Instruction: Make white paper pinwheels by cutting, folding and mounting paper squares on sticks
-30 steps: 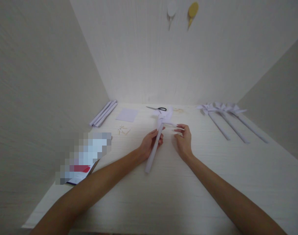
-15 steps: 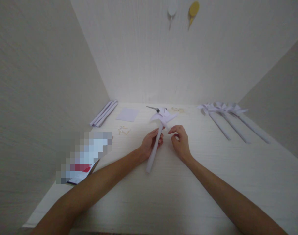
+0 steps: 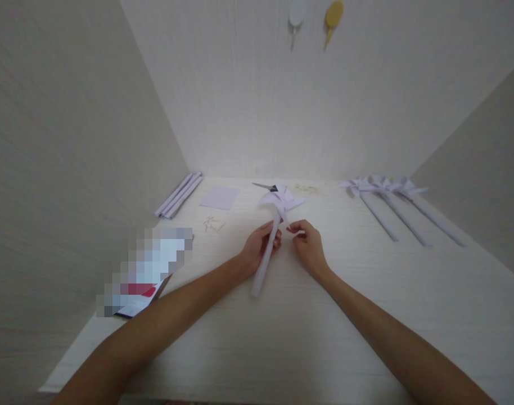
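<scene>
A pale lilac paper pinwheel with a rolled-paper stick slants in front of me, its folded blades at the far end. My left hand is closed around the upper part of the stick. Beside the lowest blade, my right hand has thumb and forefinger drawn together, the fingertips at that blade's tip. Scissors lie just behind the blades, partly covered by them.
Finished pinwheels lie side by side at the right. Rolled paper sticks, a square paper sheet and small thin pieces are at the left, near a blurred phone. More small pieces lie by the back wall.
My right hand has moved slightly left to the lowest blade's tip, its fingers closing. My left hand and the pinwheel have hardly moved.
</scene>
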`<state>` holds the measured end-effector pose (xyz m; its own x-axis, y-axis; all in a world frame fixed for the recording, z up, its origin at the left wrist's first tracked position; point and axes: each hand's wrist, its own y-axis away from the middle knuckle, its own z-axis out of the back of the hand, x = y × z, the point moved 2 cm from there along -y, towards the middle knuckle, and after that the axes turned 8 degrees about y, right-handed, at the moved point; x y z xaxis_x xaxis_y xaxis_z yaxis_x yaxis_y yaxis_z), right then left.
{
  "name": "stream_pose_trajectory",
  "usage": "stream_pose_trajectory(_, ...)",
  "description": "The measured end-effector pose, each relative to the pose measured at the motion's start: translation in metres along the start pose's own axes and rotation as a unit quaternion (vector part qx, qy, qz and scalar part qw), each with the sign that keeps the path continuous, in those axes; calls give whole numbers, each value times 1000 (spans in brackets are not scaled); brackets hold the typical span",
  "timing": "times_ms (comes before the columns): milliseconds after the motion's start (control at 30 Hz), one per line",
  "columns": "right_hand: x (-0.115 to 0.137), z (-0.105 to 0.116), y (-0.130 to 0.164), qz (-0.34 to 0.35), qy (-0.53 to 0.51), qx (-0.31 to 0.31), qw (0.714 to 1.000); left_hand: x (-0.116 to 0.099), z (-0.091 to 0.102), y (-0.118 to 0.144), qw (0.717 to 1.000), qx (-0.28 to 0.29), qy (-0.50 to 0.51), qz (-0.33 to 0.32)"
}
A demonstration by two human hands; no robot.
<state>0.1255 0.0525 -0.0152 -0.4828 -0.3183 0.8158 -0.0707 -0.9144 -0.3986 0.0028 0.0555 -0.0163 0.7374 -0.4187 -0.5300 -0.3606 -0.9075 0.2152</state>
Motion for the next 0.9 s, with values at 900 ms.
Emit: stream_pose_trajectory(900,-3,11,-4,-16,-100,-141,985,-1,-2,3,999,-15,-27,23)
